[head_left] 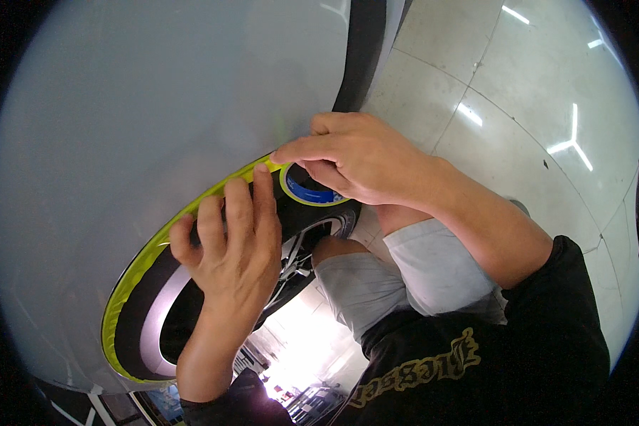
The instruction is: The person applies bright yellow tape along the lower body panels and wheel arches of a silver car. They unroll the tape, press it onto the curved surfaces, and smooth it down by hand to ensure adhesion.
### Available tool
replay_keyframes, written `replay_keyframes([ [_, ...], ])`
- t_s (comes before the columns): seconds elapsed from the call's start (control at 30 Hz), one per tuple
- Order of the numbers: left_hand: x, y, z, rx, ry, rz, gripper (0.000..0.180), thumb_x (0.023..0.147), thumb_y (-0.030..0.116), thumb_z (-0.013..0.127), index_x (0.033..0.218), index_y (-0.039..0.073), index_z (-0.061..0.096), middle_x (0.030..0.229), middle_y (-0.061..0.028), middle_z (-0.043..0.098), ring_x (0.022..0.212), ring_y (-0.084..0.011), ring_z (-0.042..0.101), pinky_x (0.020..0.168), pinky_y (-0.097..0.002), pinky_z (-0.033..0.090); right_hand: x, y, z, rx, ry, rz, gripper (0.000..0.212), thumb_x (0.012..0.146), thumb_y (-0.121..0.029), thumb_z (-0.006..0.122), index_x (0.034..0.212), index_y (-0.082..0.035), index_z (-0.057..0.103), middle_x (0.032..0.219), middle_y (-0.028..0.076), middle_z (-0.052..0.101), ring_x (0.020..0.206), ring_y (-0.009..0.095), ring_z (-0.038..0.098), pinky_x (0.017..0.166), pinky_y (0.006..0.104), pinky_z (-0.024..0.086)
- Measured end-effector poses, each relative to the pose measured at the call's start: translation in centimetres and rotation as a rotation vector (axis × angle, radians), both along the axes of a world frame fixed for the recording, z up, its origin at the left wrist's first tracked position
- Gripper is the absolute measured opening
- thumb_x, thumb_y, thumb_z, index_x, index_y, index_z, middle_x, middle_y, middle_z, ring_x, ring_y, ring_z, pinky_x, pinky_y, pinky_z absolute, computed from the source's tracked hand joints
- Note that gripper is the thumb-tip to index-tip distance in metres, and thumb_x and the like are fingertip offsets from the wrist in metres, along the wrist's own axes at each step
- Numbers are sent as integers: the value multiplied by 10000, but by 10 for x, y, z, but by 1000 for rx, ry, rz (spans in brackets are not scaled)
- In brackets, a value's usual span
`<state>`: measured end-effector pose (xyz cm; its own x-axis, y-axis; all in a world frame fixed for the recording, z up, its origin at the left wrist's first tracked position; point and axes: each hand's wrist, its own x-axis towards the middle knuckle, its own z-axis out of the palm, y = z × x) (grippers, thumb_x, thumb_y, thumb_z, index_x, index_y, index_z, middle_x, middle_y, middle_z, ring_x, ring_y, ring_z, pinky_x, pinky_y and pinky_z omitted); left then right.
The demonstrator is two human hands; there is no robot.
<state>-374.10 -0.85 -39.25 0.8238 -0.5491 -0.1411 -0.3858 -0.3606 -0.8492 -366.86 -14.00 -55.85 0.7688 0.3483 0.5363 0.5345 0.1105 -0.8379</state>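
A strip of yellow-green masking tape (131, 287) runs along the curved edge of the wheel arch on a grey car body panel (156, 106). My left hand (238, 245) has its fingers spread, and their tips rest on or right by the taped edge. My right hand (373, 156) grips the tape roll (309, 195), which has a blue inner core. Its index finger points to the tape at the upper end of the arch, close to my left fingertips. The roll hangs just below the arch edge, partly covered by my right hand.
Inside the arch are a dark tyre (344, 220), metal wheel spokes (295, 263) and a pale metal ring (156, 319). Dark trim (362, 57) borders the panel at the top. My knees in grey shorts (440, 263) are close to the wheel. Light floor tiles (468, 42) lie right.
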Motion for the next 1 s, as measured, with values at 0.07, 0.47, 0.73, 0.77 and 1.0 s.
replay_keyframes([
  [0.07,6,-2,-5,-10,16,-10,349,829,203,637,1159,146,735,1096,-18,594,1043,-196,524,967,-464,315,2,-3,-4,78,144,120,300,933,-149,658,1229,-146,705,935,100,669,853,215,637,752,343,514],
  [0.47,3,-1,-9,24,-16,-22,348,833,220,669,1164,133,730,1090,-21,599,1030,-210,534,954,-448,329,21,-33,-60,47,248,255,232,973,-162,605,1130,-68,748,1005,141,729,885,271,687,754,352,523],
  [0.73,13,-7,-33,32,65,-16,313,882,274,667,1160,138,716,1101,-17,591,1013,-198,549,943,-459,348,21,-12,-63,-13,216,206,230,953,-217,636,1118,-113,757,922,157,705,850,326,671,750,401,519],
  [0.77,14,-6,-36,33,71,-19,321,883,269,653,1170,136,711,1112,-19,587,1018,-199,547,946,-460,347,21,-11,-64,-12,215,205,231,955,-220,632,1122,-118,755,916,157,705,854,331,671,755,406,520],
  [1.0,21,-5,-65,48,166,23,425,872,246,554,1259,102,653,1160,-27,562,1052,-196,525,948,-436,336,21,-8,-62,-48,196,176,257,960,-222,618,1170,-136,739,923,178,708,895,361,676,805,414,534],
])
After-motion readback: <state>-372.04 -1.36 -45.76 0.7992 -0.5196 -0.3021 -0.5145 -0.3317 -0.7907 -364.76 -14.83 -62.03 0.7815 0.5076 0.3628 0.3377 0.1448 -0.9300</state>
